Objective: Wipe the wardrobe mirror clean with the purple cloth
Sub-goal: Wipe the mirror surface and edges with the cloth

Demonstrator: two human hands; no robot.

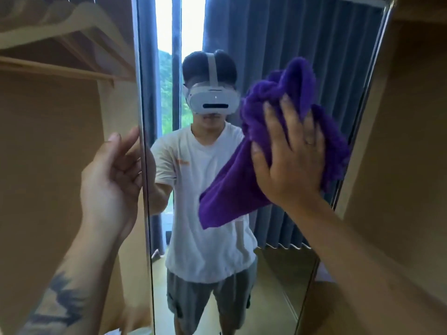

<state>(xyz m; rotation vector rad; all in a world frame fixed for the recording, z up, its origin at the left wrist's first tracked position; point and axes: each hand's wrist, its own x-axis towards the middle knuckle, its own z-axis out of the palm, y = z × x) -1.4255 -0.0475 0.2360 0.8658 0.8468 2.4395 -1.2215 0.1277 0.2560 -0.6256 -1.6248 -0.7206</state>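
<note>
The tall wardrobe mirror (285, 32) fills the middle of the head view, on a door that stands open. My right hand (289, 151) presses the bunched purple cloth (232, 184) flat against the glass at its right side, fingers spread over the cloth. A loose corner of the cloth hangs down to the left. My left hand (113, 170) grips the mirror door's left edge, with the thumb in front and the fingers curled behind it. The glass reflects a person in a white T-shirt and a white headset.
The open wooden wardrobe (48, 153) lies to the left, with a hanging rail (60, 68) and pale hangers (72, 22) up top. A wooden panel (406, 117) stands close on the right. Grey curtains and a bright window show as reflections.
</note>
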